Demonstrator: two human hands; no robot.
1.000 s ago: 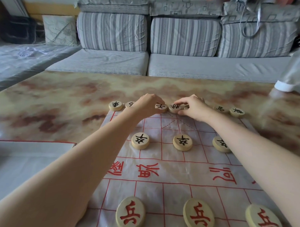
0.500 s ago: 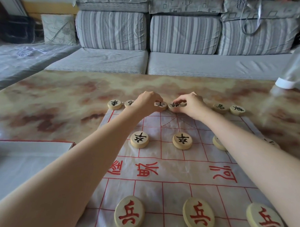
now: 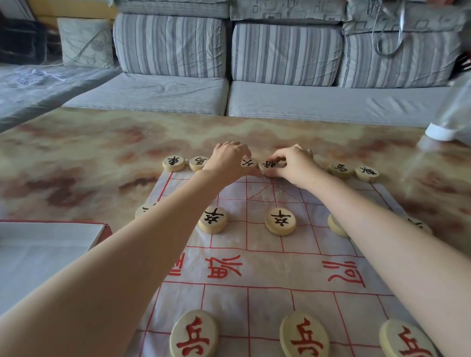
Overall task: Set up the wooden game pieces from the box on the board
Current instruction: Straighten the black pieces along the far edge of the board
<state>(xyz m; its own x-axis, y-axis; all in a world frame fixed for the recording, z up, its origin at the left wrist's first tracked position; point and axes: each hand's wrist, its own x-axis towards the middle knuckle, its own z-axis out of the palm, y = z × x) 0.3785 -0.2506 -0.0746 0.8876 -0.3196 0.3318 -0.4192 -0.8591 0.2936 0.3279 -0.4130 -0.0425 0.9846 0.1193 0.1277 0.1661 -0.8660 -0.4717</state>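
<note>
A thin white board sheet [image 3: 274,262] with red grid lines lies on the marbled table. Round wooden pieces with black characters line its far edge. My left hand [image 3: 228,158] reaches to that row and holds a black-marked piece [image 3: 248,162] at its fingertips. My right hand [image 3: 293,161] pinches the neighbouring black-marked piece [image 3: 269,165] in the middle of the row. Two black-marked pieces [image 3: 213,219] [image 3: 280,220] sit one row nearer, others half hidden under my arms. Three red-marked pieces [image 3: 194,335] [image 3: 305,339] [image 3: 407,346] stand near me.
The open box [image 3: 40,241] with a red rim lies at the left, beside the board. A clear plastic bottle [image 3: 455,114] with a white cap lies at the table's far right edge. A grey striped sofa [image 3: 284,54] runs behind the table [image 3: 83,157].
Both hands stay at the far row and have shifted only slightly. My right forearm now covers more of the right-hand pieces in the second row.
</note>
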